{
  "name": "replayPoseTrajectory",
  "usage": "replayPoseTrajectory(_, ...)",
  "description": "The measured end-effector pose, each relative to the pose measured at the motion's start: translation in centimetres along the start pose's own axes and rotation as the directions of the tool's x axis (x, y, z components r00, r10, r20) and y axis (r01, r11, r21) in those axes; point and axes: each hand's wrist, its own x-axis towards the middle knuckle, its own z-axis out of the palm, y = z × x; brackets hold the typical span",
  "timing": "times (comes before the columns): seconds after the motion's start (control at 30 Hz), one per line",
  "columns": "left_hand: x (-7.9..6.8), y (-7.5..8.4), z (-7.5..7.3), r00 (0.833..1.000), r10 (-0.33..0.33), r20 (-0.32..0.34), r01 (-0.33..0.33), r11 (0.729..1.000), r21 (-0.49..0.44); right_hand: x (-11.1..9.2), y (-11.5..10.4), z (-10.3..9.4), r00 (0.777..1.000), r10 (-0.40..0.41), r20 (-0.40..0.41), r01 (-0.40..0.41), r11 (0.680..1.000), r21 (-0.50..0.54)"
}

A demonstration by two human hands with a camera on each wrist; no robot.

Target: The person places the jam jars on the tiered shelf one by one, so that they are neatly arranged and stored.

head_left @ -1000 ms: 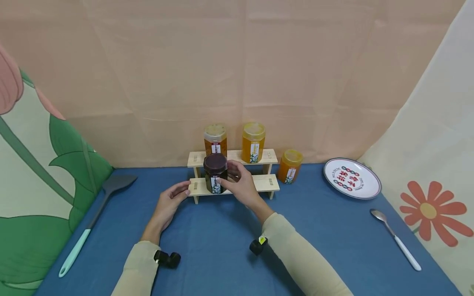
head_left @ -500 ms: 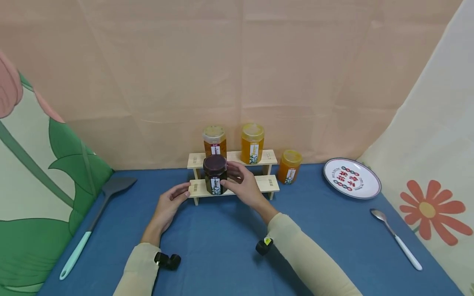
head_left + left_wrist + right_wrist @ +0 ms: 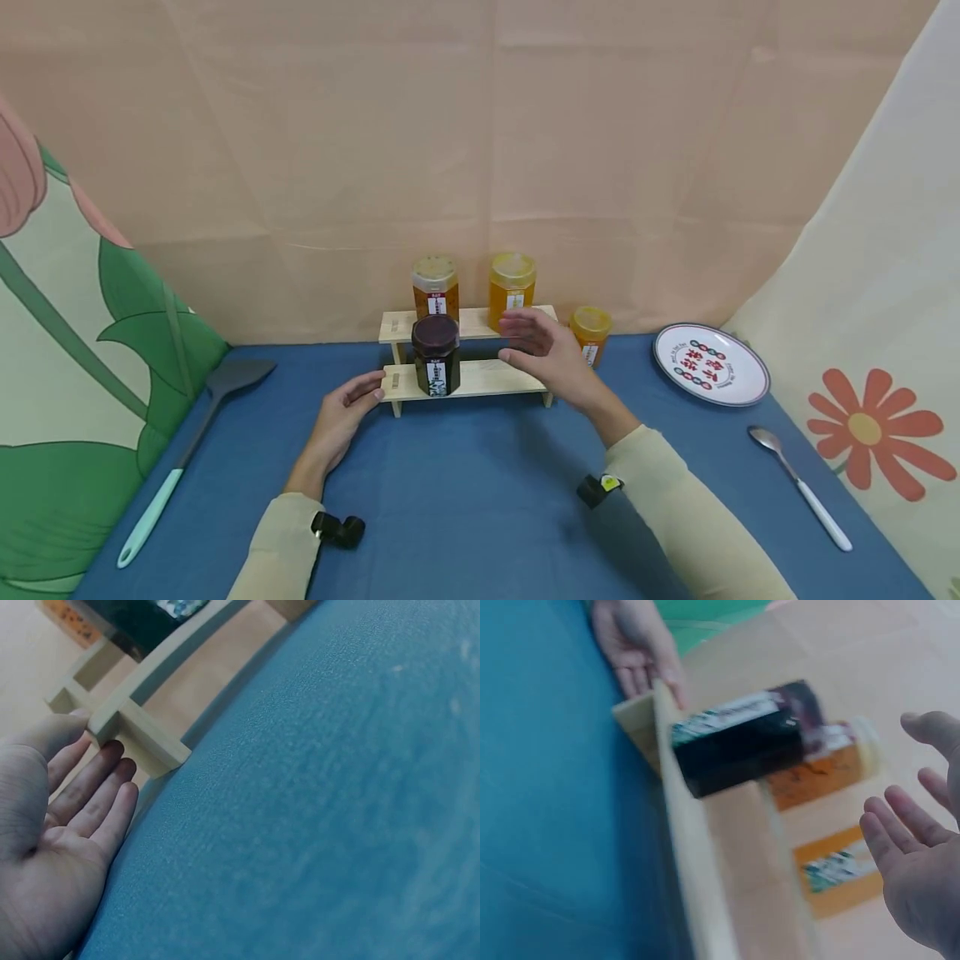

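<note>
A two-tier wooden display stand [image 3: 487, 379] stands against the backdrop. My left hand [image 3: 341, 421] holds the left end of its lower tier, thumb on the edge and fingers beside it in the left wrist view. On that tier, toward the left, sits a dark jar [image 3: 436, 357] with a purplish lid. My right hand [image 3: 551, 354] is in the air right of the dark jar, open and holding nothing. Behind it, on the upper tier, stands a yellow jar [image 3: 510, 292]; an amber jar [image 3: 436, 292] is to its left. Another orange jar [image 3: 591, 329], partly hidden by my right hand, stands right of the stand.
A dark-headed spatula with a mint handle [image 3: 152, 517] lies at the left of the blue cloth [image 3: 442, 500]. At the right are a white plate with red print [image 3: 731, 392] and a spoon with a white handle [image 3: 823, 515]. A beige backdrop rises behind.
My right hand has let go of the dark jar and moved right, away from it. The jar stays on the lower tier. My left hand has stayed at the stand's end.
</note>
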Motion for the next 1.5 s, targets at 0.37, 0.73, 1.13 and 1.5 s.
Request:
replayPoseTrajectory(0.37,0.0,-0.3,-0.3,1.0,0.008,0.007,-0.008,1.0,0.011,-0.2,-1.1,-5.8,0.994,0.027,-0.106,-0.036,0.996,-0.082)
replayPoseTrajectory(0.73,-0.2,-0.2,-0.6,1.0,0.005,-0.007,-0.005,1.0,0.026,0.4,0.0,-10.4,0.967,0.059,-0.247,-0.094,0.987,-0.132)
replayPoseTrajectory(1.13,0.2,-0.1,-0.2,1.0,0.006,0.001,-0.006,0.999,0.032,0.2,1.6,-12.1,0.949,0.149,-0.278,-0.187,0.976,-0.115)
replayPoseTrajectory(1.5,0.1,-0.2,-0.1,1.0,-0.002,-0.003,0.002,0.999,0.032,0.2,4.7,-13.3,0.917,0.221,-0.331,-0.249,0.968,-0.043)
